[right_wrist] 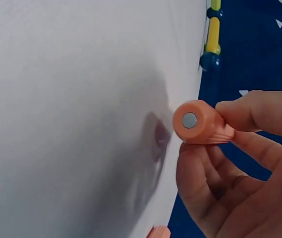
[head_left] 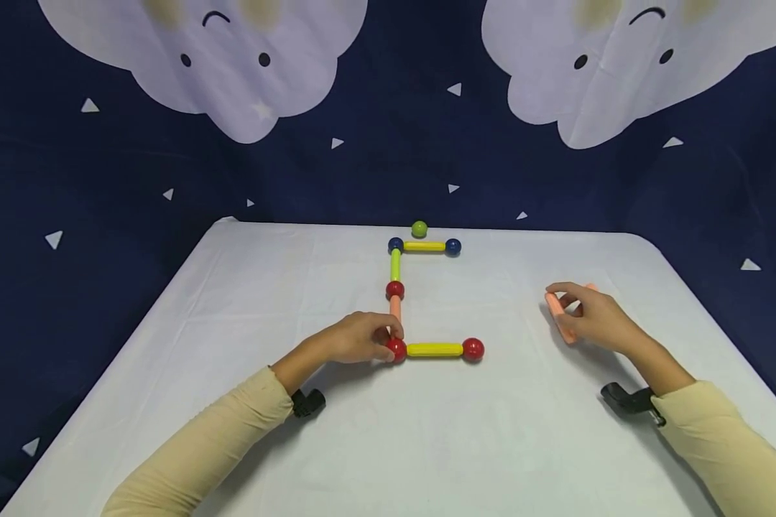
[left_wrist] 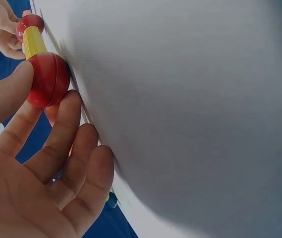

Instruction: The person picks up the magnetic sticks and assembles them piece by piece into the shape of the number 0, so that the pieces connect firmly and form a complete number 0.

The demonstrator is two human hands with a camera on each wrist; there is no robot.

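Observation:
My left hand point(head_left: 357, 337) pinches a red ball point(left_wrist: 49, 79) at the near left corner of a figure of magnetic sticks and balls. From that ball a yellow stick point(head_left: 435, 350) runs right to another red ball point(head_left: 473, 350). An orange stick point(head_left: 396, 307), partly covered by my left fingers, leads away to a third red ball point(head_left: 395, 290). Over on the right, my right hand point(head_left: 596, 317) holds a loose orange stick point(head_left: 560, 319) between thumb and fingers, its round metal end facing the right wrist camera. Behind that hand a second loose orange stick point(head_left: 592, 286) shows only its tip.
Farther back, a light green stick point(head_left: 396, 266) joins a blue ball point(head_left: 396, 245), and a yellow stick point(head_left: 425, 246) links it to another blue ball point(head_left: 453, 247). A green ball point(head_left: 419, 229) lies by the far edge of the white table point(head_left: 284, 266). Dark blue cloth hangs behind.

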